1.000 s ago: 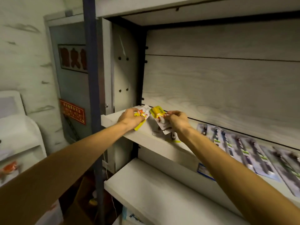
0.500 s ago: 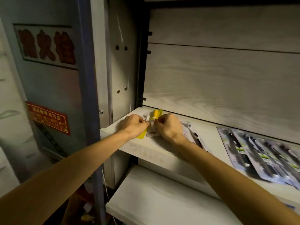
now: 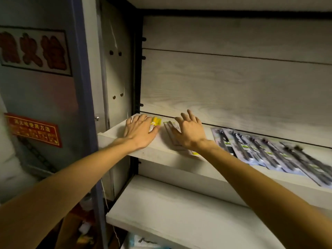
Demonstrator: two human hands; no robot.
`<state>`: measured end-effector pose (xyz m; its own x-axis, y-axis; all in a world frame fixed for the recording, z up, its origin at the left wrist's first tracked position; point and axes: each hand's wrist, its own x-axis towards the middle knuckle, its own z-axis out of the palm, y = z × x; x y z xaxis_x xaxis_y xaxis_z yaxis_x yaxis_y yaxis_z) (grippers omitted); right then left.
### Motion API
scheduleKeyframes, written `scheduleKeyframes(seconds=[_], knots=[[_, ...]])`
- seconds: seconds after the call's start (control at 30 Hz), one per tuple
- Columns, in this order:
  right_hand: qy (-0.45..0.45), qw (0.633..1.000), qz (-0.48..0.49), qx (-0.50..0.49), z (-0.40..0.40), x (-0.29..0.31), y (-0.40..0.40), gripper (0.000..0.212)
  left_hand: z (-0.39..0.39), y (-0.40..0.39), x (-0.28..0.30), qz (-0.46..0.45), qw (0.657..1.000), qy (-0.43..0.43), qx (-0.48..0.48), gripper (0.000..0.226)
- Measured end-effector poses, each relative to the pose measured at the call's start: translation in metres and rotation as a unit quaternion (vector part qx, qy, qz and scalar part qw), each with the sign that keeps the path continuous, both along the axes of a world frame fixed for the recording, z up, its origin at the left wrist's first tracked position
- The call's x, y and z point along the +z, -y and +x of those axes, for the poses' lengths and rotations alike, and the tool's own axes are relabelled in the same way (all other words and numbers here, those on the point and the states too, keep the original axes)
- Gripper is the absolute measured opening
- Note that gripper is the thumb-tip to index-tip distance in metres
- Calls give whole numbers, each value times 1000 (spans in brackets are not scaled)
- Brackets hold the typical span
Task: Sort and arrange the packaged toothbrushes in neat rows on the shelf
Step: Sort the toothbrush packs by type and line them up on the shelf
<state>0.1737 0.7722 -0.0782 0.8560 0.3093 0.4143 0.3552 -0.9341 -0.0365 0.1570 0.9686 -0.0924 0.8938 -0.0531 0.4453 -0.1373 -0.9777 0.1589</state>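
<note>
Right hand [image 3: 190, 132] spread wide above pale pack [image 3: 172, 135]; pack overhangs shelf [image 3: 161, 155] lip, could slide off. Left hand [image 3: 139, 130] flat, fingers straight, on yellow pack [image 3: 156, 121], probably pressing. Dark packs [image 3: 265, 150] overlap rightward; a nudge skews row.

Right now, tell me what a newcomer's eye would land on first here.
Two bare arms reach in to the shelf, the left hand flat over a yellow pack near its left end and the right hand spread over a pale pack beside it. To the right lies a slanted row of dark toothbrush packs. Left of the shelf hangs a red sign.
</note>
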Motion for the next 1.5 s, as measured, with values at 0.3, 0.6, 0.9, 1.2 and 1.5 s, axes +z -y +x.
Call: scheduleKeyframes(seconds=[0.3,0.6,0.9,1.2,1.5], knots=[[28,998,-57,-22,-119,-5,166,70,-97,146,9,117,992,22,-31,60],[58,991,-91,-79,-268,-22,363,70,-205,351,-8,164,965,63,-194,60],[90,973,-57,-204,-360,-22,556,55,-264,544,12,190,897,112,-383,41],[59,952,-29,-299,-365,-40,723,55,-236,732,4,206,878,114,-418,44],[60,943,2,-327,-329,-5,852,41,-166,849,22,168,908,103,-369,41]])
